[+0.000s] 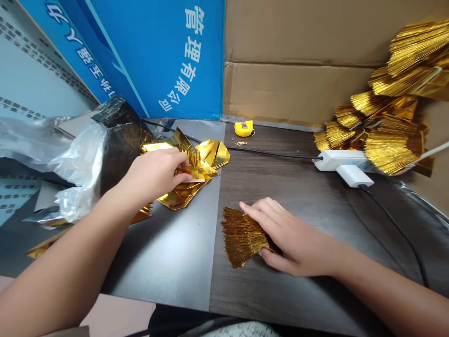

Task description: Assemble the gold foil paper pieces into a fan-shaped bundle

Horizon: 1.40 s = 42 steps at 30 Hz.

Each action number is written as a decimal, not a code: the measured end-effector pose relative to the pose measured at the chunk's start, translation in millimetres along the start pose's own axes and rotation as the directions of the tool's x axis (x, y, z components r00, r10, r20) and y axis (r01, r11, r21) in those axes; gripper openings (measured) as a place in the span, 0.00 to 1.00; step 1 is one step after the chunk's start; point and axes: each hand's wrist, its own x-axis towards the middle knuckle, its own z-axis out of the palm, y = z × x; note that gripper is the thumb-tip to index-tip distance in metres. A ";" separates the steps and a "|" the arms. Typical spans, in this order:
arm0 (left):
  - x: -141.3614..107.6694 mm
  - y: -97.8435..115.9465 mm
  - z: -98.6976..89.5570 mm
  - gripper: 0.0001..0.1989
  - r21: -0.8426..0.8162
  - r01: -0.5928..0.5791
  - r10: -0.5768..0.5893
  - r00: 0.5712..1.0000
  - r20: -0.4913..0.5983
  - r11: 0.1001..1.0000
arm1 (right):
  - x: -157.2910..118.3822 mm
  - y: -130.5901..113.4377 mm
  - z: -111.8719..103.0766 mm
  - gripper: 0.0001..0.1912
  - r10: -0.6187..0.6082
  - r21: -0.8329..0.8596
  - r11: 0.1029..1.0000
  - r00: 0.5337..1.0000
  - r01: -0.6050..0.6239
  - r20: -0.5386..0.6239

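Observation:
My left hand (159,171) is closed, thumb and fingers pinched on a piece of gold foil paper at the loose pile of shiny folded gold foil pieces (182,196) on the left of the table. At the middle, my right hand (286,236) grips the narrow end of a fanned stack of pleated gold foil paper (242,236). The fan's wide end spreads toward the left and rests on or just over the dark table. My right palm hides the end of the stack.
Bundles of gold foil fans (393,135) lean at the far right beside a white power strip (342,160) with a plugged-in adapter and black cable (403,234). A yellow tape measure (244,128) lies near the cardboard (270,89). A plastic bag (80,164) sits left.

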 end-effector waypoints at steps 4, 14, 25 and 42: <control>0.9 0.3 0.7 0.07 -0.074 -0.024 0.029 0.997 0.067 0.997 | 0.3 -0.6 -0.5 0.39 0.000 0.005 1.000 1.000 0.000 0.002; 3.8 -4.4 -21.0 0.11 -0.335 0.291 -0.313 0.950 -0.012 0.896 | 1.2 -0.6 -1.5 0.41 0.005 0.008 1.000 1.000 -0.004 -0.010; 6.4 -4.0 -9.5 0.14 -0.318 0.140 -0.135 0.990 0.037 0.938 | 1.6 -1.8 -2.3 0.39 0.001 0.011 1.000 1.000 -0.001 0.008; 3.3 35.7 8.0 0.17 0.091 0.158 -0.171 0.973 0.156 0.983 | 2.6 -2.7 -3.2 0.38 0.004 0.015 1.000 1.000 -0.005 0.014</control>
